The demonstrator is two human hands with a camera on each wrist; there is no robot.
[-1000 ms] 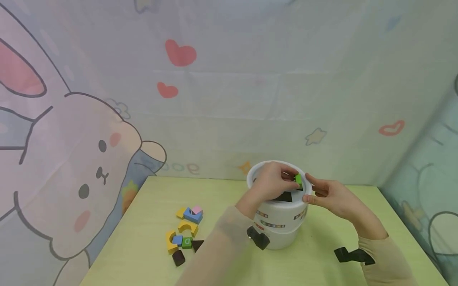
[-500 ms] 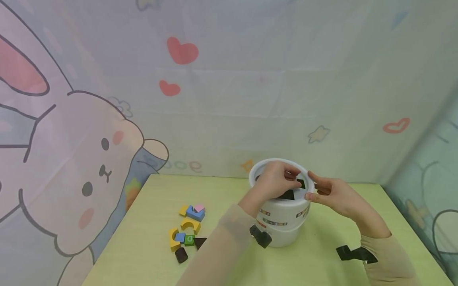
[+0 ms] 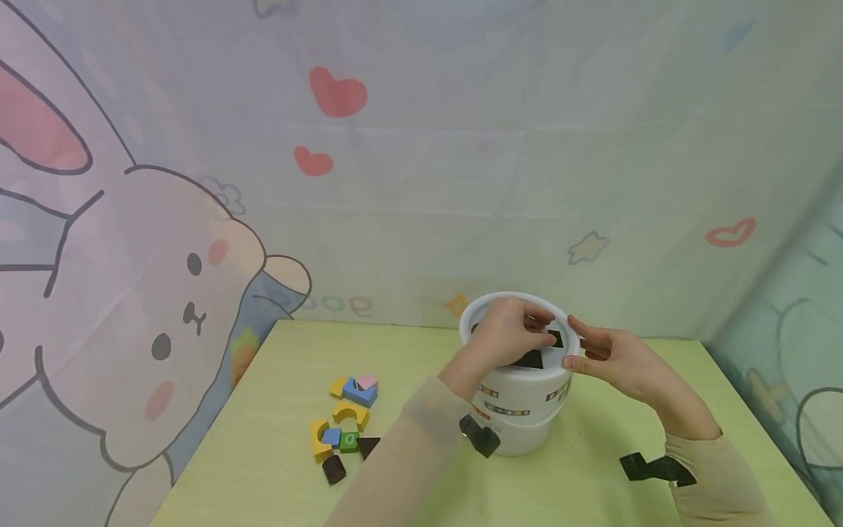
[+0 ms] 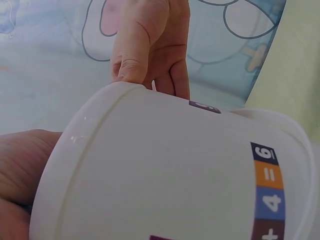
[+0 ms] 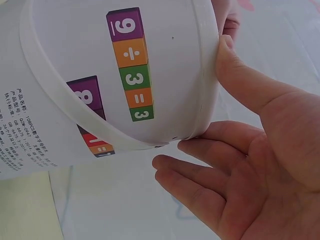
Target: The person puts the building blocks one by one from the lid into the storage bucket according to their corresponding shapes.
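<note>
A white bucket (image 3: 516,432) stands on the table, its recessed white lid (image 3: 553,359) cut with dark shaped holes. Over this lid lies my left hand (image 3: 503,333), fingers loosely bent, the thumb tip beside a square hole (image 3: 556,339). No block shows between its fingers, though part of them is hidden. At the rim's right side, my right hand (image 3: 612,359) rests its thumb and forefinger against the bucket. In the right wrist view, the remaining fingers (image 5: 195,192) stretch out below the rim. The left wrist view shows the bucket wall printed with coloured sums.
Left of the bucket lie loose blocks: a yellow arch (image 3: 351,415), a blue block (image 3: 359,393), a green block (image 3: 349,442), a dark brown block (image 3: 334,469) and several others. A printed rabbit curtain (image 3: 421,183) hangs behind the table (image 3: 283,366).
A green block that my left fingers held at the square hole has gone out of sight into the lid. Both hands stay nearly in place; the head view has shifted slightly.
</note>
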